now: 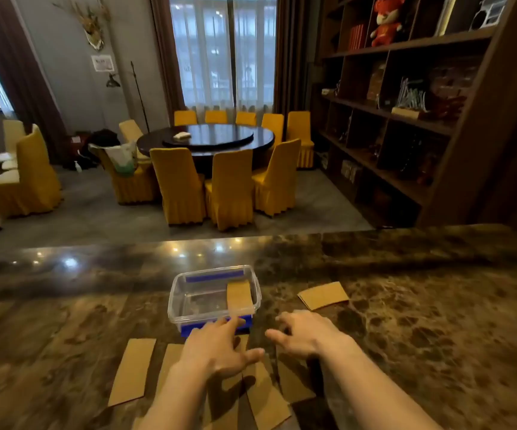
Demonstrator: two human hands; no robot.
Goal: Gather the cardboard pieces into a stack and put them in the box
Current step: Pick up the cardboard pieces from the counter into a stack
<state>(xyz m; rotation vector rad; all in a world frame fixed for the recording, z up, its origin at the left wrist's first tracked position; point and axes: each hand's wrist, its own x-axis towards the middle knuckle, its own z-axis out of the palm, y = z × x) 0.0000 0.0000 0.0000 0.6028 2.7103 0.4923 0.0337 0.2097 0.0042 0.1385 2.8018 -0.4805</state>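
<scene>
A clear plastic box (176, 293) with blue clips stands on the marble counter, with one cardboard piece (239, 294) lying inside at its right. My left hand (216, 349) hovers open just in front of the box, above several brown cardboard strips; one strip (133, 370) lies clear at the left. My right hand (305, 333) is open too, fingers spread, to the right of the box's near corner. A small cardboard stack (323, 295) rests farther right on the counter. Both hands hold nothing.
The marble counter (437, 321) stretches wide to either side and ends at a far edge beyond the box. Past it are a round dining table (207, 139) with yellow chairs and a dark bookshelf (406, 103) on the right.
</scene>
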